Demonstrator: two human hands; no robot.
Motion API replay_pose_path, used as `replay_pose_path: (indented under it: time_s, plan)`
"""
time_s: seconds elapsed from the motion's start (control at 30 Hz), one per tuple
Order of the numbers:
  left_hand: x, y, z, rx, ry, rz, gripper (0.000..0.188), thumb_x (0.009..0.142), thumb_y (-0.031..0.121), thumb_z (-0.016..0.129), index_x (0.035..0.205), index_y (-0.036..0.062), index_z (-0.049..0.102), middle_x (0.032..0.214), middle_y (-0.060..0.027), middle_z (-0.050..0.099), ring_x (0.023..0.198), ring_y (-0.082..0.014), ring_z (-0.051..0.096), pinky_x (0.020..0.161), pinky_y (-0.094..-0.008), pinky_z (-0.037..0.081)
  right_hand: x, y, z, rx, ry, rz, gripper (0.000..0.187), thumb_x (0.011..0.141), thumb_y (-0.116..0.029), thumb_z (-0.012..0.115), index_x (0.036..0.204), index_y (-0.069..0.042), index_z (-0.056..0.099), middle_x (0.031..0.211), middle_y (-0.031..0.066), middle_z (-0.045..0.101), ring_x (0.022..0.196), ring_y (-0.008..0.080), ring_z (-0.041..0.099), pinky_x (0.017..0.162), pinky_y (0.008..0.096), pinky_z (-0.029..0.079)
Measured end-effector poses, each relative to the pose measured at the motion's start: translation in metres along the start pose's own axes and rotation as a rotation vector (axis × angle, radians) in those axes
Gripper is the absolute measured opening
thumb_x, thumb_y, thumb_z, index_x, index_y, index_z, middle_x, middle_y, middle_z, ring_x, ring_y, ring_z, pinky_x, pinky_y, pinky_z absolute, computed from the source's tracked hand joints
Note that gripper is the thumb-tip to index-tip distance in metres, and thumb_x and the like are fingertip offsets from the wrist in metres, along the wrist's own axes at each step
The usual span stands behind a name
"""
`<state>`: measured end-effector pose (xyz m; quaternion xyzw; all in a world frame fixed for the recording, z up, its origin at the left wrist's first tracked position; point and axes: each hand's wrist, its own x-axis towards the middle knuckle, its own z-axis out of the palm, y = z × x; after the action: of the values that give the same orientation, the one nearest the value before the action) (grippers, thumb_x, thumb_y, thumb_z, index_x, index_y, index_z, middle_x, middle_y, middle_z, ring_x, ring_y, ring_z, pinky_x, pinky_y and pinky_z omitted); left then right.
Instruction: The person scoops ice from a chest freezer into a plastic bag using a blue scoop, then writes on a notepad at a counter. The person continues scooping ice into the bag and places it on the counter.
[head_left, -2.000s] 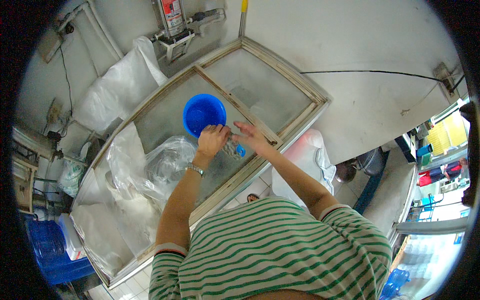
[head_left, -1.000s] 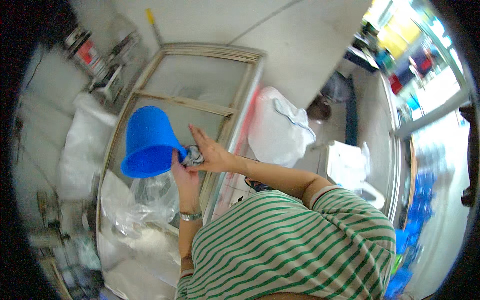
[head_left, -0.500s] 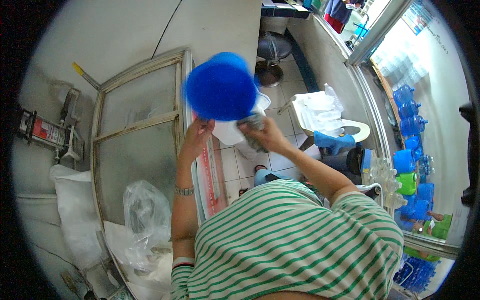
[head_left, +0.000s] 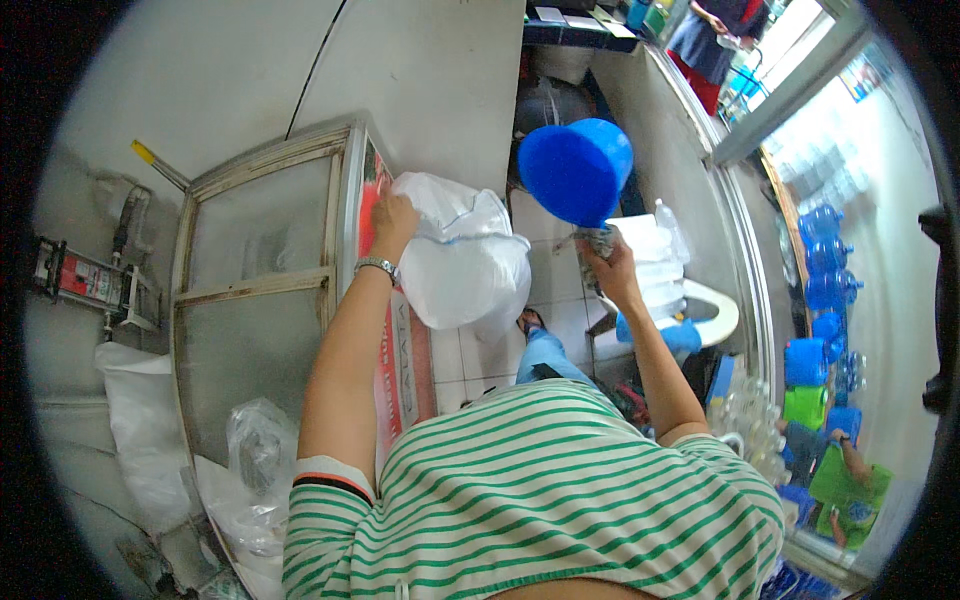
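My right hand (head_left: 612, 262) is closed on a crumpled grey cloth (head_left: 596, 240) and the edge of a blue bucket (head_left: 570, 172), which is tilted above the tiled floor. My left hand (head_left: 392, 218), above a wristwatch, is curled beside the red-sided white cabinet. It is close to a large white plastic-covered bundle (head_left: 470, 280); its fingertips are hidden, so I cannot make out what it grips.
The glass-topped cabinet (head_left: 258, 290) stands on my left, with clear plastic bags (head_left: 262, 450) on it. To the right, a white chair (head_left: 712, 310) bears clear bottles and a blue cloth (head_left: 675, 338). Blue water jugs (head_left: 824, 255) show beyond the window frame, and people are nearby.
The blue bucket has moved right, along with my right hand and the cloth. My left hand has left the bucket and moved to the cabinet's side. The white bundle is now more exposed.
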<state>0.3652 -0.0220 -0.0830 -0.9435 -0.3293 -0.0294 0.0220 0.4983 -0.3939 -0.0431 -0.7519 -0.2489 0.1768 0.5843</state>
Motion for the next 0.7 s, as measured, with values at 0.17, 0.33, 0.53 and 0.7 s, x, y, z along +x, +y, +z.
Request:
replay_pose_path:
  time_s: [0.17, 0.33, 0.53, 0.7]
  plan:
    - [0.025, -0.017, 0.034, -0.069, -0.375, -0.221, 0.034, 0.077, 0.007, 0.059, 0.108, -0.0059, 0.060, 0.116, -0.0265, 0.058, 0.105, -0.0369, 0.060, 0.087, -0.0413, 0.051, 0.130, 0.037, 0.045, -0.304, -0.296, -0.095, 0.024, 0.086, -0.014, 0.068, 0.104, -0.001, 0.060, 0.094, 0.0079, 0.068, 0.080, 0.0140, 0.061, 0.074, 0.0309, 0.050]
    - [0.007, -0.023, 0.018, -0.308, -0.082, -0.241, 0.083, 0.064, -0.004, 0.059, 0.141, -0.0064, 0.027, 0.129, -0.0299, 0.049, 0.113, -0.0378, 0.056, 0.095, -0.0390, 0.047, 0.186, 0.049, 0.102, 0.135, -1.111, 0.597, 0.038, 0.086, -0.039, 0.067, 0.102, -0.004, 0.063, 0.081, 0.0077, 0.065, 0.063, 0.0119, 0.059, 0.052, 0.0248, 0.047]
    - [-0.042, -0.005, -0.008, -0.556, -0.081, -0.414, 0.092, 0.066, -0.002, 0.061, 0.144, -0.0093, 0.014, 0.142, -0.0327, 0.032, 0.128, -0.0353, 0.043, 0.106, -0.0363, 0.037, 0.171, 0.110, 0.235, 0.593, -1.352, 1.179, 0.027, 0.087, -0.037, 0.066, 0.089, -0.011, 0.059, 0.071, 0.0051, 0.061, 0.053, 0.0143, 0.057, 0.042, 0.0274, 0.045]
    - [-0.084, -0.019, -0.020, -0.480, -0.202, -0.450, 0.089, 0.064, -0.002, 0.064, 0.145, 0.0091, 0.030, 0.148, -0.0273, 0.025, 0.129, -0.0358, 0.042, 0.105, -0.0412, 0.039, 0.228, 0.175, 0.277, -0.568, -0.820, -0.017, 0.024, 0.084, -0.029, 0.065, 0.092, -0.006, 0.060, 0.075, 0.0095, 0.063, 0.071, 0.0225, 0.064, 0.064, 0.0399, 0.052]
